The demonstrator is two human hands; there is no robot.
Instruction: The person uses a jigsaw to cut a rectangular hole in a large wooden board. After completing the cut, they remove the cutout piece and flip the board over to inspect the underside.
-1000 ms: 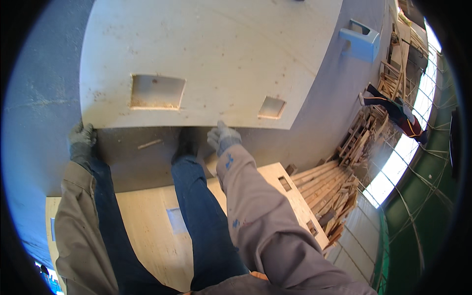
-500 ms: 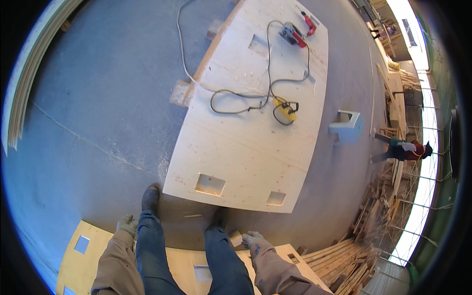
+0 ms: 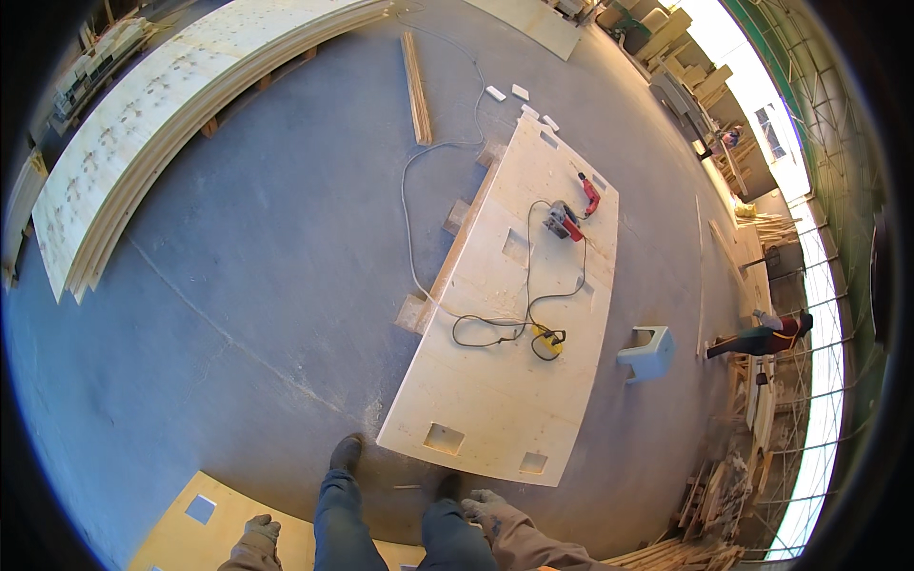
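My left hand, in a grey work glove, hangs beside my left leg over a yellowish wooden panel with rectangular cutouts. Its fingers are loosely bent and apart, with nothing seen in them. By my right knee is my right hand, also gloved, fingers loosely curled and holding nothing visible. Ahead of my boots lies a long pale board with rectangular cutouts, raised on wood blocks. On it rest a circular saw, a red drill and a yellow power strip with black cords. Neither hand touches them.
A light-blue plastic stool stands right of the board. A cable runs across the floor beside a wooden beam. Stacked large panels fill the far left. Lumber lies at right, where another person stands.
My view has tilted up and shifted, so the board sits lower and more of the far floor shows. Both hands still hang beside my legs. The other person's posture has changed.
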